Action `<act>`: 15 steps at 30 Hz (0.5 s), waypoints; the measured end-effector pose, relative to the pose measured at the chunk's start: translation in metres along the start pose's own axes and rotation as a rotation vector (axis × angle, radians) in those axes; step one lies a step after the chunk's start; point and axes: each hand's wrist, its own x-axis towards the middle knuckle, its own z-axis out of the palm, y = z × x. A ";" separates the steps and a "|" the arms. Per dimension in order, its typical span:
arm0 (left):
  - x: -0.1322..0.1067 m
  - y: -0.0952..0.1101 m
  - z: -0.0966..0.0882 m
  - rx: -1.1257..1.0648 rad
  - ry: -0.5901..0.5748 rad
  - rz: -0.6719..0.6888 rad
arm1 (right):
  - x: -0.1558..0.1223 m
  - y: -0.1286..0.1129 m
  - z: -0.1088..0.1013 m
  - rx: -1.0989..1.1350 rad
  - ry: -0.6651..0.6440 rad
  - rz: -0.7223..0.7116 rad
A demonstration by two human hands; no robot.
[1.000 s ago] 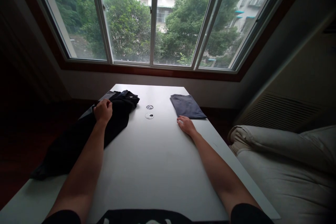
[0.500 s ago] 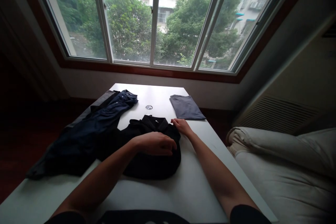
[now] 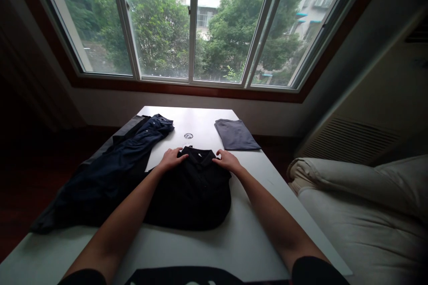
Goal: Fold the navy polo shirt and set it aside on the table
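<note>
A black collared shirt (image 3: pixel 197 191) lies on the white table (image 3: pixel 217 254) in front of me, its collar toward the window and its lower part bunched into a rounded shape. My left hand (image 3: pixel 172 159) is at the shoulder left of the collar, with thumb and fingers closed on the cloth. On the other side of the collar, my right hand (image 3: pixel 226 160) pinches the shirt's right shoulder. The exact grip of the fingertips is hard to see against the dark fabric.
Dark blue shirts or other garments (image 3: pixel 110 173) lie spread along the table's left side. A folded grey cloth (image 3: pixel 236 134) rests near the far right edge. Beyond the table is a window (image 3: pixel 190 31); a pale sofa (image 3: pixel 361 200) stands at the right.
My left hand has moved from above the middle of the shirt out to its left shoulder. The collar area now lies flatter, while my right hand stays near the right shoulder.
</note>
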 end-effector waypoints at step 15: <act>-0.001 0.019 -0.055 -0.705 0.231 0.234 | 0.002 -0.015 -0.026 1.266 0.117 0.026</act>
